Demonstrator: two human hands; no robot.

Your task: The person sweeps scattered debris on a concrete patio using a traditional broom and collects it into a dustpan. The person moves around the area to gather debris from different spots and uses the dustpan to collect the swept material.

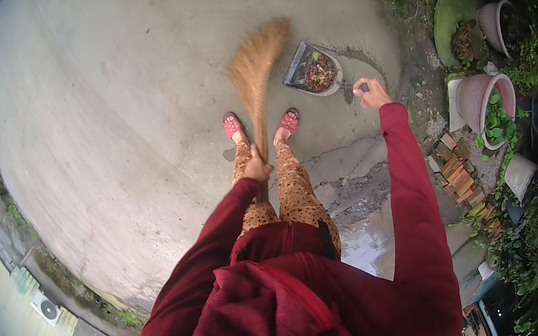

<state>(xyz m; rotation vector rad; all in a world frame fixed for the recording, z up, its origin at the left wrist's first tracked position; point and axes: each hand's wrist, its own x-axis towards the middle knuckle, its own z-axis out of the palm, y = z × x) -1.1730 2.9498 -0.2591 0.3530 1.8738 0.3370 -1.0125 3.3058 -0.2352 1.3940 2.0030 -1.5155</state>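
A grey concrete floor (104, 122) spreads beyond both hands. The straw broom (257, 66), its bristles blurred, fans out ahead of the left hand (257, 168), whose fingers grip its mostly hidden handle. The dustpan (311, 69), full of leaves and debris, sits just beyond the right hand (372, 93), whose fingers close on its thin, barely visible handle.

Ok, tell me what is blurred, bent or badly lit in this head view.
Head view: the broom bristles are smeared by motion blur, while the dustpan and both sandals look sharp; the fisheye bends the concrete floor into a dome and leaves black corners; light is soft and even, with no hard shadows or glare; the plants at the right rim sit dim.
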